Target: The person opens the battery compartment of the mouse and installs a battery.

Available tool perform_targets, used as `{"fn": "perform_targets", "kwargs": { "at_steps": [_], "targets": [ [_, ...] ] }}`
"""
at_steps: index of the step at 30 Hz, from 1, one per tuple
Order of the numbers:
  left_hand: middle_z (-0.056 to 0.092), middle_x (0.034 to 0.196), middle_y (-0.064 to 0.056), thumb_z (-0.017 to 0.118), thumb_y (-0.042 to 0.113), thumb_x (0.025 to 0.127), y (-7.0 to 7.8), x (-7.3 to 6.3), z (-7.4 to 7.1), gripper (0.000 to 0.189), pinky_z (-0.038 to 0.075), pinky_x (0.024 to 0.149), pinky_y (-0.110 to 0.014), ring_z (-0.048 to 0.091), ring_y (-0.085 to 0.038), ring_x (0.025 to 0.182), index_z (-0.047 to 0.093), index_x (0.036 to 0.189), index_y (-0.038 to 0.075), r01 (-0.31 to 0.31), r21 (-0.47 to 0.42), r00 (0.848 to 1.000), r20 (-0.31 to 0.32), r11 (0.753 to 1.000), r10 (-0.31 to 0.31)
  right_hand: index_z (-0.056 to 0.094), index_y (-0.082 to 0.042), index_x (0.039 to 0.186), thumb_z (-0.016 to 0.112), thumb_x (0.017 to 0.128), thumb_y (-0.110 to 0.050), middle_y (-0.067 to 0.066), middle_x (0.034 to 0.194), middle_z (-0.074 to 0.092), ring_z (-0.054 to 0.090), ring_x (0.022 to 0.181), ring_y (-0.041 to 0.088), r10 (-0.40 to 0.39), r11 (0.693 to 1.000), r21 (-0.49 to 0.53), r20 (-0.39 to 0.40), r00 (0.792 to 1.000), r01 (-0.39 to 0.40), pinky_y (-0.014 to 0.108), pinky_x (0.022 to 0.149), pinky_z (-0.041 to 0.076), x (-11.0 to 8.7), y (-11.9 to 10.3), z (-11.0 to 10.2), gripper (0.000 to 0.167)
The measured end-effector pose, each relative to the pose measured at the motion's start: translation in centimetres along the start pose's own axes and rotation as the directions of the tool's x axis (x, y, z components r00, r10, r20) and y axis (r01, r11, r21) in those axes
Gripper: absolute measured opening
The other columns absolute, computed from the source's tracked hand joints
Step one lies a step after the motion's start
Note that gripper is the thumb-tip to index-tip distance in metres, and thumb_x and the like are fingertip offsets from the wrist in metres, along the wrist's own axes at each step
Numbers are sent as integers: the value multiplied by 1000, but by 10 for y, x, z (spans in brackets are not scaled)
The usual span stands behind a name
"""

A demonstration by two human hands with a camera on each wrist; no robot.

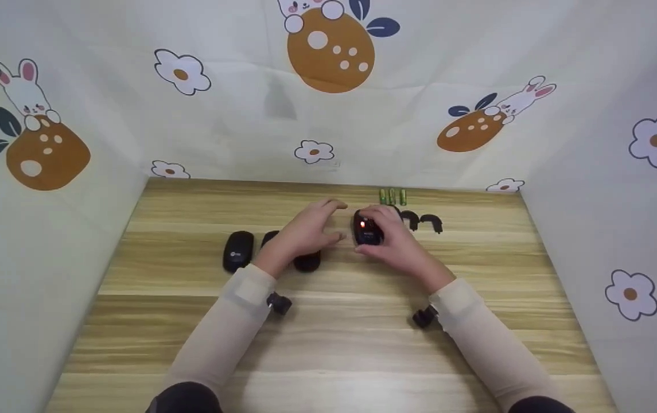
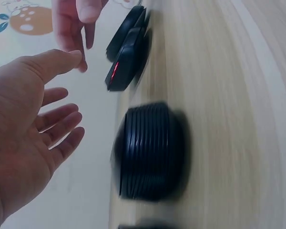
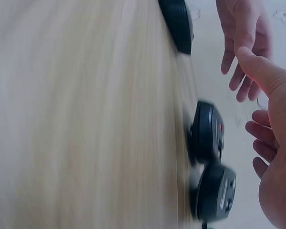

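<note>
In the head view, my right hand [image 1: 394, 241] is above an upside-down black computer mouse [image 1: 368, 234] with a glowing red light. The right wrist view shows this mouse [image 3: 207, 133] apart from my hand [image 3: 281, 143], whose fingers are loosely bent around nothing. A second upturned mouse [image 3: 214, 193] sits beside it, mostly hidden by the hand in the head view. My left hand [image 1: 305, 229] hovers with parted fingers over two black mice, one of them [image 1: 307, 262] showing below the wrist. In the left wrist view, that hand [image 2: 28, 124] holds nothing beside a ribbed-sided mouse [image 2: 150, 152].
Another black mouse [image 1: 238, 251] lies farther left on the wooden table [image 1: 339, 350]. Several small green batteries [image 1: 392, 197] stand near the back edge. Curved black pieces [image 1: 432, 222] lie right of the upturned mice. Patterned fabric walls [image 1: 236, 132] enclose the back and sides.
</note>
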State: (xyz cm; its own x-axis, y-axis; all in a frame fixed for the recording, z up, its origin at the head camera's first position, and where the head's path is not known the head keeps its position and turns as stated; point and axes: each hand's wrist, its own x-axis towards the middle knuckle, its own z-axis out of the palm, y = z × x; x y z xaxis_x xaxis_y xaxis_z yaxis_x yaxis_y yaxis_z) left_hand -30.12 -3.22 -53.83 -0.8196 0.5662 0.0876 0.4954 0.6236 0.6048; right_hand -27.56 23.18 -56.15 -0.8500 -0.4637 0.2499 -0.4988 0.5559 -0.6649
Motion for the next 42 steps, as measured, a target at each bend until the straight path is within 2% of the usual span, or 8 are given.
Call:
{"fn": "perform_targets", "kwargs": {
  "at_steps": [7, 13, 19, 25, 31, 39, 42],
  "targets": [
    [60, 152, -11, 81, 28, 102, -16, -27, -13, 59, 47, 120, -51, 59, -34, 140, 59, 153, 7, -29, -15, 999, -42, 999, 29, 59, -1, 153, 95, 89, -31, 11, 157, 57, 47, 149, 30, -65, 998, 5, 4, 998, 65, 49, 128, 38, -4, -25, 20, 79],
    [58, 153, -8, 77, 28, 103, -32, -47, -16, 55, 46, 122, -50, 57, -30, 143, 60, 152, 8, -32, 11, 999, -28, 999, 33, 56, -5, 155, 92, 93, -34, 7, 158, 56, 48, 150, 25, -43, 999, 35, 30, 999, 42, 41, 129, 37, -4, -43, 40, 78],
    [57, 155, -10, 78, 33, 100, -44, -62, -18, 64, 44, 123, -53, 54, -33, 145, 58, 154, 6, -30, 1, 1000, -3, 1000, 30, 53, -1, 156, 91, 93, -35, 10, 158, 55, 49, 149, 28, -22, 998, 62, 55, 998, 19, 44, 128, 39, 0, -53, 58, 81],
    [53, 161, -11, 86, 40, 92, -50, -71, -19, 81, 41, 126, -54, 51, -34, 149, 54, 159, 7, -3, 1, 1000, 30, 1000, 3, 53, -1, 156, 92, 93, -35, 13, 157, 55, 50, 149, 29, -2, 996, 87, 74, 997, -5, 44, 128, 39, 7, -54, 70, 82],
    [53, 162, -12, 96, 45, 83, -50, -75, -18, 98, 40, 127, -52, 47, -34, 152, 51, 161, 6, 26, 28, 997, 78, 999, -28, 49, -1, 160, 92, 92, -36, 13, 161, 52, 47, 152, 29, 34, 998, 57, 123, 992, -42, 42, 129, 37, 12, -51, 77, 88],
    [55, 161, -15, 101, 47, 77, -52, -77, -15, 108, 39, 128, -50, 47, -34, 152, 51, 161, 2, 13, 65, 996, 88, 998, -19, 48, -1, 162, 93, 90, -38, 13, 163, 50, 47, 153, 30, 49, 999, 7, 171, 984, -51, 43, 131, 35, 17, -49, 83, 92],
    [56, 160, -14, 100, 47, 78, -54, -76, -13, 107, 39, 128, -50, 48, -33, 151, 51, 161, 3, 12, 78, 995, 99, 997, -20, 45, -1, 164, 94, 89, -39, 14, 163, 50, 46, 153, 31, 52, 999, -14, 191, 980, -50, 45, 131, 34, 19, -51, 83, 97]
  ]
}}
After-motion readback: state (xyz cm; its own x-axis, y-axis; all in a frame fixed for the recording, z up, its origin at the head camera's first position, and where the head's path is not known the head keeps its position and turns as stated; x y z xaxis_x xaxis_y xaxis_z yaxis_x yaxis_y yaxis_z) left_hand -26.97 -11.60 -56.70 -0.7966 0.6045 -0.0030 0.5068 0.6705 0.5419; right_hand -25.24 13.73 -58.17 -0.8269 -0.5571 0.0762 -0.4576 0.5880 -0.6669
